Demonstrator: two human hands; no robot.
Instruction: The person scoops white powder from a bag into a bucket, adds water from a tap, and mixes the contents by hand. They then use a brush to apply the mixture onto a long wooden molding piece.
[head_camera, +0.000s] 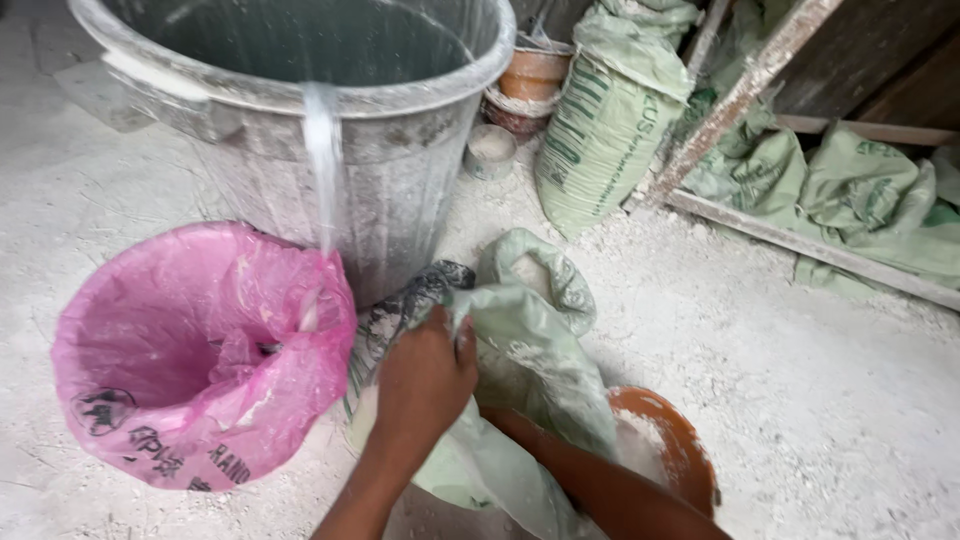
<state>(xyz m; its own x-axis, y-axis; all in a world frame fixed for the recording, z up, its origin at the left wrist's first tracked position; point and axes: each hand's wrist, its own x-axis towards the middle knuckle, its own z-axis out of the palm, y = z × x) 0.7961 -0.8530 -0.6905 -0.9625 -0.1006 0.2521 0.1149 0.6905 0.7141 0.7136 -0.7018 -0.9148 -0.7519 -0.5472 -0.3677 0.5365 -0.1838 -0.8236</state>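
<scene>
Sack (530, 330) of pale green woven plastic lies slumped on the dusty floor (830, 400) in the near middle, its mouth folded open with white powder showing inside. Our left hand (425, 375) has its fingers closed tight on the sack's rim, bunching the fabric upward. Our right hand is buried inside the sack past the wrist, so we cannot tell how its fingers stand.

An orange bowl (680, 450) sits just right of the sack, partly under it, dusted white. A pink bag (200, 350) stands open to the left, and a large grey bin (330, 130) rises behind, touching it.

We judge the main risk to be the limp rim slipping from our grip, letting the mouth collapse and spill powder onto the floor. The pink bag also looks unsupported and could sag shut or tip.
</scene>
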